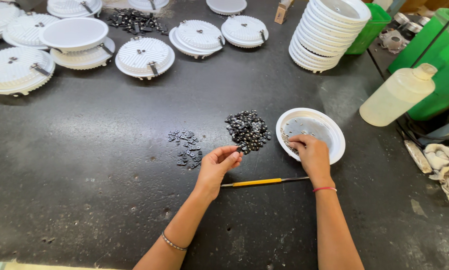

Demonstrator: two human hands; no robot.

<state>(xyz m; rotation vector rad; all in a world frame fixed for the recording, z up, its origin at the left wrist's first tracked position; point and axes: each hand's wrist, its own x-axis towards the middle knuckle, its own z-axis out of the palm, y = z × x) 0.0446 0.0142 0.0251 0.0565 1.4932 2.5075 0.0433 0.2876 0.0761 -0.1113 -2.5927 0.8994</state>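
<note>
My left hand (219,162) has its fingers pinched together at the near edge of a pile of small black round parts (248,130); I cannot see what the fingertips pinch. My right hand (310,152) reaches into a shallow white dish (334,131) that holds small screws, fingertips down among them. A screwdriver with a yellow handle (264,182) lies flat on the dark table between my wrists. A smaller scatter of dark flat clips (186,147) lies left of the left hand.
Several white round ribbed lamp housings (144,56) lie across the far side, beside a tall stack of white dishes (327,32). A plastic bottle (397,95) leans by green bins (444,65) at right. A rag (447,167) lies at the right edge.
</note>
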